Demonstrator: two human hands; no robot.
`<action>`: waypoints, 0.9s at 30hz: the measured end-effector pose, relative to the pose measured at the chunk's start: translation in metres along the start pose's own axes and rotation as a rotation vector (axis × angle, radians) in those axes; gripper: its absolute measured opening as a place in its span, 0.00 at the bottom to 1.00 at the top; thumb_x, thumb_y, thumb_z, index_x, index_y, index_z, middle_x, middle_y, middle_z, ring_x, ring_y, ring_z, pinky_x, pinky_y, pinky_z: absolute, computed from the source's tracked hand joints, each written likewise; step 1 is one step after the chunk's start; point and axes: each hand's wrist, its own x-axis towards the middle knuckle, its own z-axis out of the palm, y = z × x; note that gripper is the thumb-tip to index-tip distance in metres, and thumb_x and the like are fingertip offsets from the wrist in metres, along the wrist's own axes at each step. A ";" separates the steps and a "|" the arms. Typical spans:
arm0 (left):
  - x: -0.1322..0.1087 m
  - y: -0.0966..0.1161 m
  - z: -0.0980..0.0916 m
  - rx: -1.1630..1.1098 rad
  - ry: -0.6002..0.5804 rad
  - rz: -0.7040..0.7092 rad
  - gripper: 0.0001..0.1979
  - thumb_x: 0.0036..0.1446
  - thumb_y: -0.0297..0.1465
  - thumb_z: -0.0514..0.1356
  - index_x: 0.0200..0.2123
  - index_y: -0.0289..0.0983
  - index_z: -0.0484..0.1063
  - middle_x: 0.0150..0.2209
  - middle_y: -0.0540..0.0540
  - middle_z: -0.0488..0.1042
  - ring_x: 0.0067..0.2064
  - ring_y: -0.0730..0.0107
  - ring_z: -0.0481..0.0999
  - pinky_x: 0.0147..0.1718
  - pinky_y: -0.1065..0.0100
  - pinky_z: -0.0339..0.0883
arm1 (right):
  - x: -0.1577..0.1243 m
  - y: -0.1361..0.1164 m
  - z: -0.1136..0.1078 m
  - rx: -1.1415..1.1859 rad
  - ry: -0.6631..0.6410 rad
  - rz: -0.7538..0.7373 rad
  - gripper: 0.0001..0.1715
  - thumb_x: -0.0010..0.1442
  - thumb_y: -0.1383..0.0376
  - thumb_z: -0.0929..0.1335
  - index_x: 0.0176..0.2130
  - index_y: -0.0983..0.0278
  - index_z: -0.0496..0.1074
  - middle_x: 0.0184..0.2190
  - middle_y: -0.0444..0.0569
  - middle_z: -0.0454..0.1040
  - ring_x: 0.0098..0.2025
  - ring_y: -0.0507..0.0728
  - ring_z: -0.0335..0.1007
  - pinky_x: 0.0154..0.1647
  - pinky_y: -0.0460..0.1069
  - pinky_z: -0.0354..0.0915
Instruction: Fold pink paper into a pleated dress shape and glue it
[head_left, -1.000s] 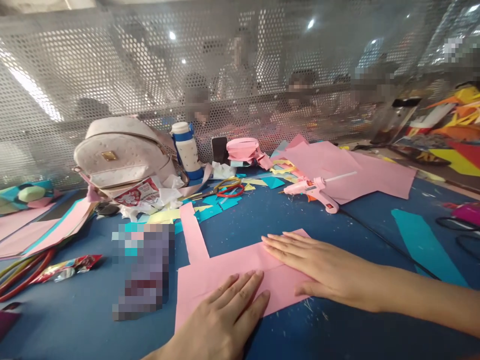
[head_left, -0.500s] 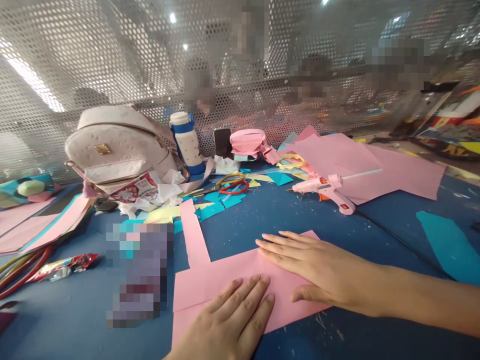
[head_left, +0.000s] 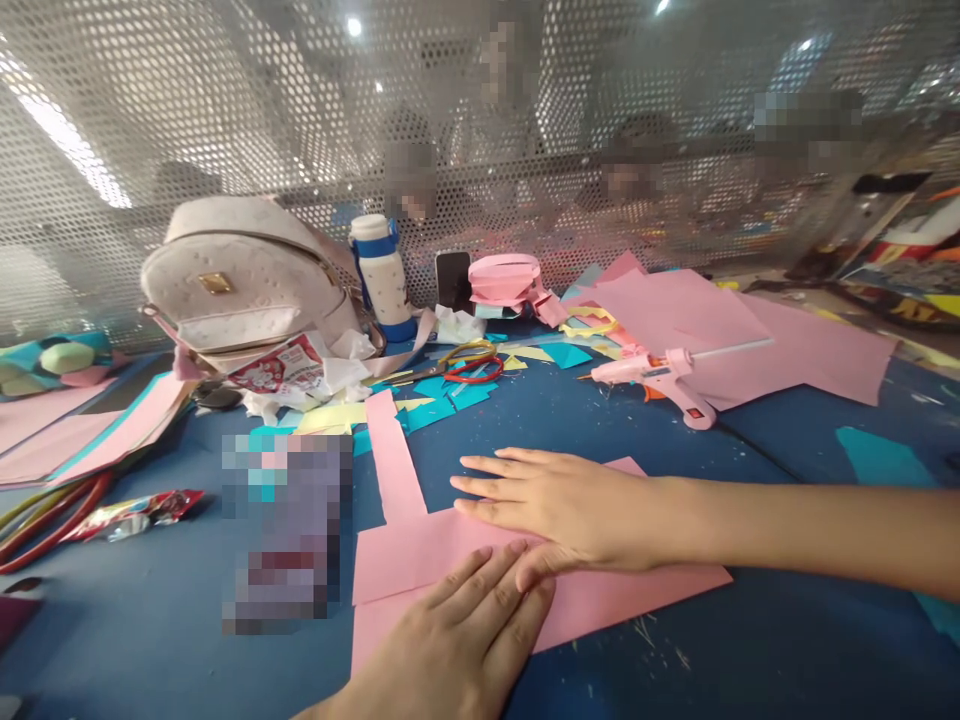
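Note:
A folded sheet of pink paper (head_left: 600, 610) lies on the blue table in front of me. My left hand (head_left: 472, 630) rests flat on its lower left part, fingers stretched out. Flat across the folded upper layer lies my right hand (head_left: 547, 500), its fingers pointing left and its thumb touching the left fingers. Just beyond the sheet's upper left edge is a pink paper strip (head_left: 396, 460). Part of the sheet is hidden under both hands.
A pink glue gun (head_left: 660, 375) lies at the back right beside large pink sheets (head_left: 810, 350). Farther back are scissors (head_left: 472, 368), a backpack (head_left: 232, 280), a bottle (head_left: 384, 280) and a phone (head_left: 453, 280). A wrapped snack (head_left: 135, 515) lies on the left.
My right hand has slid left along the folded paper until its thumb meets my left hand. The left hand stays pressed on the sheet. The view has shifted slightly.

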 end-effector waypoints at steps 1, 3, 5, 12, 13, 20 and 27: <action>-0.001 0.000 0.000 -0.033 -0.018 -0.007 0.31 0.69 0.36 0.46 0.69 0.27 0.40 0.66 0.38 0.55 0.68 0.55 0.51 0.65 0.59 0.48 | 0.007 -0.001 0.000 -0.026 0.008 -0.024 0.33 0.68 0.56 0.61 0.67 0.66 0.54 0.69 0.53 0.48 0.71 0.61 0.36 0.69 0.60 0.43; -0.003 0.000 -0.002 -0.103 -0.054 -0.021 0.37 0.67 0.44 0.47 0.69 0.28 0.37 0.67 0.36 0.54 0.68 0.55 0.52 0.66 0.57 0.46 | 0.021 -0.002 0.000 -0.087 0.019 -0.076 0.32 0.68 0.57 0.61 0.66 0.67 0.56 0.69 0.54 0.48 0.71 0.61 0.37 0.68 0.61 0.44; -0.004 0.000 -0.002 -0.172 -0.079 -0.034 0.43 0.65 0.50 0.47 0.69 0.29 0.34 0.67 0.35 0.52 0.68 0.54 0.51 0.65 0.57 0.49 | 0.035 -0.002 0.001 -0.144 0.015 -0.124 0.30 0.69 0.58 0.61 0.65 0.67 0.57 0.68 0.55 0.49 0.71 0.62 0.38 0.67 0.62 0.46; -0.003 0.000 -0.006 -0.295 -0.088 -0.063 0.42 0.64 0.51 0.48 0.70 0.33 0.34 0.69 0.35 0.41 0.69 0.51 0.44 0.65 0.55 0.49 | 0.079 -0.004 0.002 -0.319 0.047 -0.283 0.29 0.68 0.56 0.61 0.63 0.68 0.62 0.67 0.59 0.53 0.69 0.65 0.45 0.64 0.59 0.52; -0.003 0.000 -0.006 -0.299 -0.088 -0.066 0.42 0.64 0.50 0.48 0.70 0.33 0.34 0.69 0.35 0.40 0.69 0.51 0.44 0.65 0.54 0.48 | 0.084 -0.005 0.002 -0.336 0.056 -0.300 0.29 0.68 0.55 0.61 0.62 0.67 0.62 0.67 0.59 0.54 0.69 0.65 0.46 0.64 0.59 0.53; -0.004 0.002 -0.008 -0.320 -0.072 -0.080 0.40 0.65 0.50 0.48 0.70 0.33 0.36 0.69 0.35 0.41 0.69 0.52 0.44 0.65 0.54 0.48 | 0.110 -0.016 0.007 -0.413 0.084 -0.315 0.36 0.66 0.47 0.61 0.62 0.69 0.63 0.66 0.55 0.56 0.70 0.65 0.42 0.65 0.57 0.52; -0.005 0.005 -0.009 -0.328 -0.100 -0.112 0.41 0.65 0.49 0.49 0.70 0.36 0.32 0.68 0.35 0.50 0.67 0.51 0.54 0.62 0.55 0.56 | 0.107 -0.018 0.028 -0.435 0.213 -0.309 0.36 0.69 0.52 0.57 0.64 0.76 0.57 0.67 0.55 0.54 0.70 0.60 0.41 0.66 0.55 0.51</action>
